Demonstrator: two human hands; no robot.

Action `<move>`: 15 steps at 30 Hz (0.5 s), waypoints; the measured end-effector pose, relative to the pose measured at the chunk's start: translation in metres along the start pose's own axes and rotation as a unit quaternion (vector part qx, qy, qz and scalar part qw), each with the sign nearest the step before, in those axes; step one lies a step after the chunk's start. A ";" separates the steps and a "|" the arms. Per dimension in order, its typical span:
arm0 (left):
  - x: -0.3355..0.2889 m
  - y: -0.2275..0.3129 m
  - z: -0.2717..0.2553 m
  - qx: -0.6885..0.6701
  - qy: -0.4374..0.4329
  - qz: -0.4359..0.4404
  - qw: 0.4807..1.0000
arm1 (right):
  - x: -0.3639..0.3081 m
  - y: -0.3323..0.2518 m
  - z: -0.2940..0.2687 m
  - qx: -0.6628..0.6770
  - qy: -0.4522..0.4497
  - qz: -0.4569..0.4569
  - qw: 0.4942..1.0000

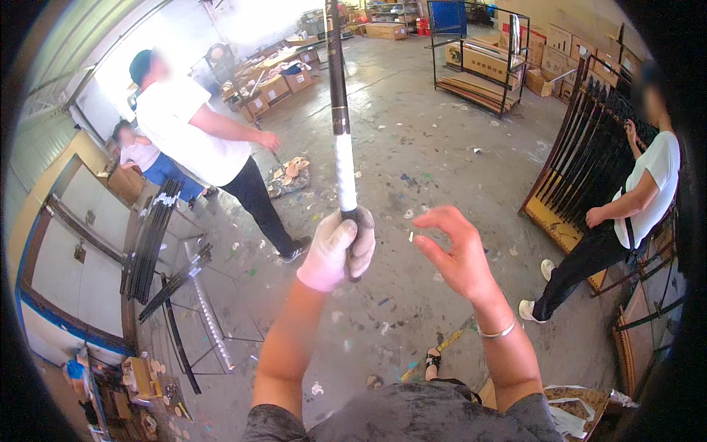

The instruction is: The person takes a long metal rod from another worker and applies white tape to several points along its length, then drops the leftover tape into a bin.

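My left hand point(340, 252), in a pale glove with greyish fingers, is closed around the lower end of a long black rod point(338, 81). The rod stands nearly upright and runs out past the top edge of the view. Just above my grip a white wrapped section point(345, 171) covers it, with thin gold-coloured bands higher up. My right hand point(455, 250) is bare, with a silver bangle on the wrist. It is raised to the right of the rod, apart from it, thumb and fingers spread in a curve with nothing between them.
Black rods point(153, 236) lie bundled on a stand at left. A person in white point(188, 125) stands beyond them; another sits farther back. At right, a person point(641, 199) is beside a rack of dark rods point(571, 158). A metal shelf cart point(479, 62) and cartons stand behind.
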State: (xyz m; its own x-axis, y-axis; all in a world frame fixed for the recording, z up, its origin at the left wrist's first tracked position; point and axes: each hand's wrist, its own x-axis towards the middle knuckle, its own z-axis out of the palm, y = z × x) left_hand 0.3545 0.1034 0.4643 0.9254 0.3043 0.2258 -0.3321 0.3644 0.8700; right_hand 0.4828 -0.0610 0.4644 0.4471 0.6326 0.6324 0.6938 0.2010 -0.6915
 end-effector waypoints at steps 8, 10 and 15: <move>-0.036 -0.019 0.025 -0.115 -0.047 -0.038 0.992 | 0.011 -0.049 0.025 0.113 -0.027 0.020 0.993; -0.041 -0.023 0.028 -0.105 -0.041 -0.042 0.993 | 0.007 -0.050 0.026 0.107 -0.041 0.035 0.993; -0.049 -0.028 0.033 -0.043 0.006 -0.041 0.998 | -0.001 -0.055 0.023 0.018 -0.010 0.016 1.000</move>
State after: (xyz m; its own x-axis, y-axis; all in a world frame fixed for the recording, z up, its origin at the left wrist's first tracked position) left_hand 0.3249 0.0490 0.4432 0.9477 0.2819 0.1499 -0.2711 0.4624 0.8442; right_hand 0.4317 -0.0556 0.4937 0.4571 0.6540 0.6028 0.6579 0.2075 -0.7239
